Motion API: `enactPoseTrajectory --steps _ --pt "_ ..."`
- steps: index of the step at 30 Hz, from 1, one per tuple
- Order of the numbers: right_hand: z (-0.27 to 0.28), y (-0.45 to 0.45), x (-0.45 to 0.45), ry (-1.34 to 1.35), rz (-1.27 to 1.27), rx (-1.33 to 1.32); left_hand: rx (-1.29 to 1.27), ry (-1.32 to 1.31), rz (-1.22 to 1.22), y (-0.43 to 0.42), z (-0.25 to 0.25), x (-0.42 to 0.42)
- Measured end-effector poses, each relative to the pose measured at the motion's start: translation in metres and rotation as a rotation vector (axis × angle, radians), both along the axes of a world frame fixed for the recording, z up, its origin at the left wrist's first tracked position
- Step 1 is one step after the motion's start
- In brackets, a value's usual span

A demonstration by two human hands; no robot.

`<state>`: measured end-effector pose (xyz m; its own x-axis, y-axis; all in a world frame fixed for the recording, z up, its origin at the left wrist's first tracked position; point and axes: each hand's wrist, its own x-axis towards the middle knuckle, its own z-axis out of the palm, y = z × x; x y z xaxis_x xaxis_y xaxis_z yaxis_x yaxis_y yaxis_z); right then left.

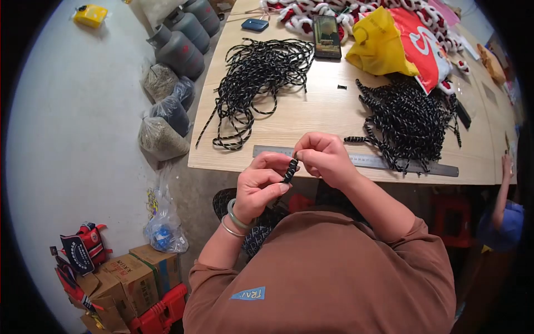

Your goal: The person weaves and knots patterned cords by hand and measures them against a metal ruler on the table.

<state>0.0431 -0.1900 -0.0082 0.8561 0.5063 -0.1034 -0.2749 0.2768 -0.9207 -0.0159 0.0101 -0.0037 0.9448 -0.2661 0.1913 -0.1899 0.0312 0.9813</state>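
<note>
My left hand [260, 186] pinches a short coiled black cord piece [290, 171] flecked with white, held upright at the table's front edge. The fingertips of my right hand [322, 156] close on the top end of the same piece. Behind my hands a steel ruler [378, 162] lies along the edge of the wooden table [317, 119]. To the left is a loose heap of black cord [256, 72]. On the right lies a pile of coiled black cord pieces [409, 119], one of them reaching over toward the ruler.
A phone [326, 37], a blue object [255, 24], a yellow bag [381, 44], a red bag [425, 47] and red-white yarn [295, 15] lie at the back. Another person's arm [503, 183] is at the far right. Gas cylinders [181, 54] and cardboard boxes [130, 278] stand left.
</note>
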Motion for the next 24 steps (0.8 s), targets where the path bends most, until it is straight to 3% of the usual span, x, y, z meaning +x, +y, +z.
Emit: enactPoseTrajectory --steps 2,6,10,12,15,18,20,21,22,24 --pt "0.000 -0.001 0.001 0.161 0.059 0.096 -0.073 0.037 -0.014 0.002 -0.006 0.002" --pt "0.001 -0.008 0.010 0.177 0.158 0.077 -0.242 0.280 -0.109 0.007 -0.008 0.001" --pt "0.007 -0.007 0.010 0.012 0.165 -0.204 -0.418 0.696 -0.229 0.004 0.008 0.004" --pt "0.008 -0.006 0.009 -0.018 0.212 -0.203 -0.324 0.676 -0.246 0.004 0.002 0.004" --pt "0.004 -0.009 0.013 0.172 0.202 0.024 -0.373 0.650 -0.274 0.005 -0.004 0.005" --pt "0.006 -0.011 0.008 0.089 0.055 0.101 -0.453 0.633 -0.261 0.007 -0.005 0.004" --pt "0.037 -0.019 -0.004 -0.176 -0.005 0.232 -0.496 0.607 -0.241 0.013 -0.010 0.004" --pt "0.060 -0.028 -0.007 -0.442 0.048 0.319 -0.553 0.590 -0.217 0.015 -0.010 0.005" --pt "0.096 -0.033 -0.026 -0.462 0.026 0.445 -0.612 0.571 -0.190 0.015 -0.011 0.005" --pt "0.104 -0.054 -0.028 -0.538 0.375 1.034 -0.726 0.526 -0.138 0.019 -0.014 0.005"
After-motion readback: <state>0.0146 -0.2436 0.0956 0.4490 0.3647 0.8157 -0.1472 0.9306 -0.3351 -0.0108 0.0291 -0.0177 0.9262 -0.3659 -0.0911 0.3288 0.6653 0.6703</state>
